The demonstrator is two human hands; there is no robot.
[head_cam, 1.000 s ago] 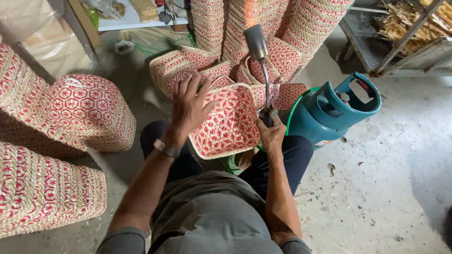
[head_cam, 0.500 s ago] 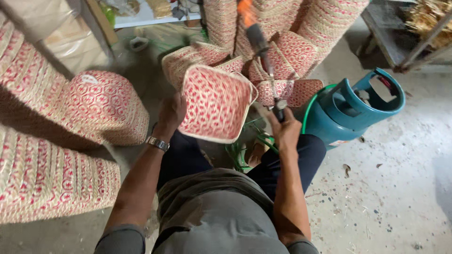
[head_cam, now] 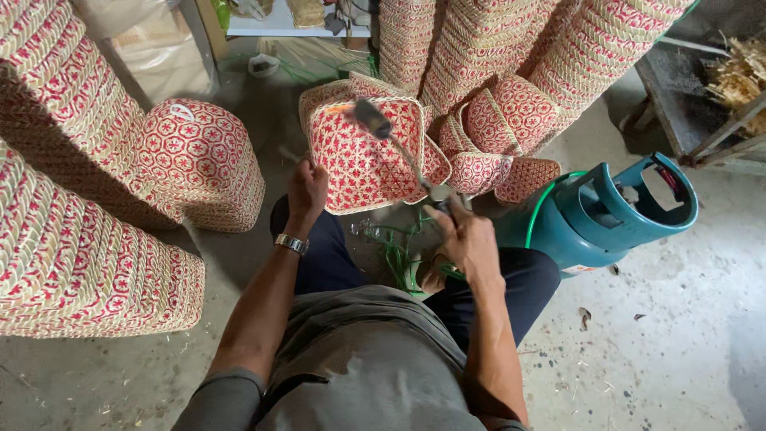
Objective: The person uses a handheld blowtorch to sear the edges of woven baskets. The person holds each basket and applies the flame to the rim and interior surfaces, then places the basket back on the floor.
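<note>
Head view, left hand (head_cam: 306,190) holding woven basket (head_cam: 369,160), right hand (head_cam: 467,239) apparently gripping torch (head_cam: 403,152)

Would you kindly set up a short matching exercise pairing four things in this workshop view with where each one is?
Things:
1. woven basket
2. torch wand
3. gas cylinder
4. wristwatch

Places:
A. on the left wrist
B. on the floor by the right knee
C. held up by the left hand
D. gripped in the right hand

Pairs: 1-C, 2-D, 3-B, 4-A
</note>
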